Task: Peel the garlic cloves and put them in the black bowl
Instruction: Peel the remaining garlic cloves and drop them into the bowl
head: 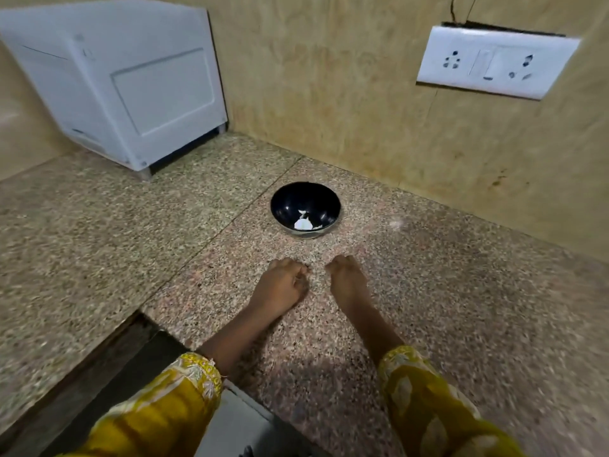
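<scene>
Head view: a bowl (283,199), black inside, stands on the speckled stone counter (461,291) at the middle of the frame. A few white pieces (303,223) lie at its bottom, toward the near side. Whether they are peeled garlic or skin is too small to tell.

At 6 o'clock from the bowl, near it but not touching, both hands rest on the counter side by side with a narrow gap of bare stone between them. The left hand (283,286) lies knuckles forward with its fingers curled under. The right hand (349,282) lies the same way, fingers tucked down toward the stone. What either hand holds inside its curled fingers, if anything, is hidden, so I cannot tell whether they are pinching a clove. No loose garlic shows on the counter. Both forearms come up from 6 o'clock in yellow patterned sleeves (164,407).

At 10 o'clock from the bowl a white box (131,87) stands on short feet at the back of the counter. At 2 o'clock a white socket plate (494,61) is set in the tan wall (329,77). A thin seam (230,219) in the stone runs from 12 toward 7 o'clock, passing just left of the bowl.
</scene>
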